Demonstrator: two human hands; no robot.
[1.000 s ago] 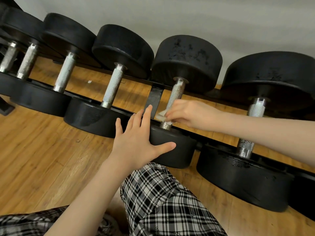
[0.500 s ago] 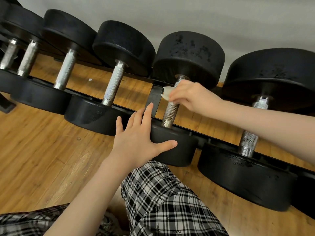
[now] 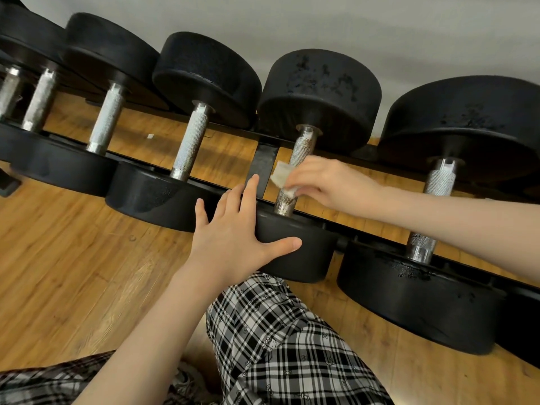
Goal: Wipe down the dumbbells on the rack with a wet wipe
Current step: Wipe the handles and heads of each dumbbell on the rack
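Pinched in the right hand [image 3: 327,182], the wet wipe [image 3: 283,178] wraps the knurled handle [image 3: 295,171] low down (bare steel shows above it). Flat and open-fingered, the left hand [image 3: 233,238] presses that dumbbell's near head [image 3: 304,252]. Neighbouring dumbbells sit just beside on the rack [image 3: 264,163].

The left hand [image 3: 233,238] lies flat with fingers spread and straight, thumb stretched out to the side. The right hand [image 3: 327,182], just above and beside it, has fingers curled in a pinch, forearm reaching in from the right.
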